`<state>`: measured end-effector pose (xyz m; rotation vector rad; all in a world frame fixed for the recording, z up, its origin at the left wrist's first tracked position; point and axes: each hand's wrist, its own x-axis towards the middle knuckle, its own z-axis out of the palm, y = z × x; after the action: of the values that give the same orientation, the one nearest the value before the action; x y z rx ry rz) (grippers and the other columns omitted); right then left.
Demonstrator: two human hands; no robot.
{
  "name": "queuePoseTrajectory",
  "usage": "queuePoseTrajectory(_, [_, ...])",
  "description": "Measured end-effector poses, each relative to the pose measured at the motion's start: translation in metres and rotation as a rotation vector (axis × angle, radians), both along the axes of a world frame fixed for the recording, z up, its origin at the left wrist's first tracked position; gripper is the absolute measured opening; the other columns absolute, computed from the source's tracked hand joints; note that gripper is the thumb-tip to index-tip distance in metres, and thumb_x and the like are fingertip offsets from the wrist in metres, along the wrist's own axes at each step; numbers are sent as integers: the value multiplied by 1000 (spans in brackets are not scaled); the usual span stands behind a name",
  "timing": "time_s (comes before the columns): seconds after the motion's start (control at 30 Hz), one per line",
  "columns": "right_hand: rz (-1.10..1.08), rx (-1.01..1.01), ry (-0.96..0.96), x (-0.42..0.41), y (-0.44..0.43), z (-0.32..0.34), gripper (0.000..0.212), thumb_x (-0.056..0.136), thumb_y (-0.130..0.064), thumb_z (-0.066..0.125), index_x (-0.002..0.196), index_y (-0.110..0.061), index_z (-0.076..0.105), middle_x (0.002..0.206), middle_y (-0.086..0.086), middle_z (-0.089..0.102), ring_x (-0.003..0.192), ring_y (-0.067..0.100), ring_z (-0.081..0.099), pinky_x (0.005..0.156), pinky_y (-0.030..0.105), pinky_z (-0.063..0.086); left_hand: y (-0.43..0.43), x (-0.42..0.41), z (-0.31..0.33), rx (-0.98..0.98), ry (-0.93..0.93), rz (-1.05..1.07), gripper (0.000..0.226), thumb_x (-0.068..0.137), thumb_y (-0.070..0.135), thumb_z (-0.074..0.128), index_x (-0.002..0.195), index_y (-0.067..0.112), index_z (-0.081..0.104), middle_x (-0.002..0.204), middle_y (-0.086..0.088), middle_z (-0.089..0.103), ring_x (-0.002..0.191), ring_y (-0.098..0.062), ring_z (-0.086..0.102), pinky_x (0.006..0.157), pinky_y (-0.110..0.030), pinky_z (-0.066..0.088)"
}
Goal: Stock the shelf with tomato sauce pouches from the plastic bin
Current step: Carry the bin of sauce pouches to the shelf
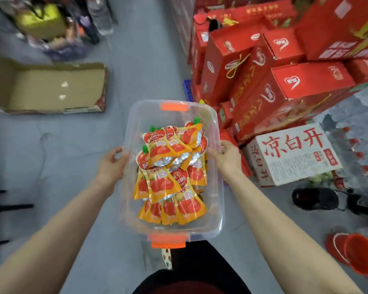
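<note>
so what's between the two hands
In the head view, the clear plastic bin, holding tomato sauce pouches, fills the gap; left hand and right hand grip its sides.

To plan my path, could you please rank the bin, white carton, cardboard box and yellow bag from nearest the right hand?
1. Bin, gripped by the right hand.
2. White carton, just right.
3. Cardboard box, left across the floor.
4. Yellow bag, far upper left.

Orange-yellow tomato-printed pouches (pixel 170 172), clear orange-latched bin (pixel 218 187)
</note>
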<state>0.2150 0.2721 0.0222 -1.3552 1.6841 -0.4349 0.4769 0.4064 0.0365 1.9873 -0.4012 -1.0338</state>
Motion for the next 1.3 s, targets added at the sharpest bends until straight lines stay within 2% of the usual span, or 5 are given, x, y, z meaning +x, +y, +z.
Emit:
queuePoseTrajectory(0.2, [147, 20, -2, 111, -107, -8, 37, 83, -32, 76, 114, -18, 62, 93, 2, 61, 88, 19, 59, 82, 37, 49, -66, 89, -1, 43, -7, 116, 19, 96, 26, 57, 115, 23, 54, 66, 0, 37, 54, -13, 37, 51, -24, 36])
queuePoseTrajectory(0.37, [235, 22, -30, 205, -203, -3, 28, 86, -24, 71, 110, -19, 58, 78, -6, 53, 77, 14, 55, 68, 28, 46, -138, 164, 7, 21, -8, 162, 21, 97, 28, 55, 117, 21, 55, 64, 1, 43, 50, -6, 48, 52, -25, 43])
queuePoseTrajectory(0.6, [226, 32, 4, 339, -346, -4, 50, 83, -31, 71, 129, -19, 56, 98, -1, 54, 91, 16, 55, 86, 40, 51, -279, 300, 5, -24, -2, 169, 17, 95, 28, 59, 112, 26, 57, 58, 5, 45, 46, -2, 48, 52, -26, 44])
queuePoseTrajectory(0.87, [121, 31, -35, 464, -536, 8, 41, 87, -27, 70, 124, -16, 57, 84, -3, 54, 81, 15, 55, 75, 31, 44, -499, 450, 16, -11, -38, 72, 26, 95, 30, 59, 120, 25, 57, 64, 2, 37, 53, -10, 39, 53, -24, 39])
queuePoseTrajectory(1.3, [211, -73, -2, 658, -947, 42, 51, 88, -21, 67, 137, -17, 52, 124, 0, 63, 114, 17, 59, 99, 39, 48, -897, 639, 16, -122, -113, -20, 43, 87, 39, 68, 128, 36, 53, 71, -10, 51, 60, -19, 46, 52, -28, 39])
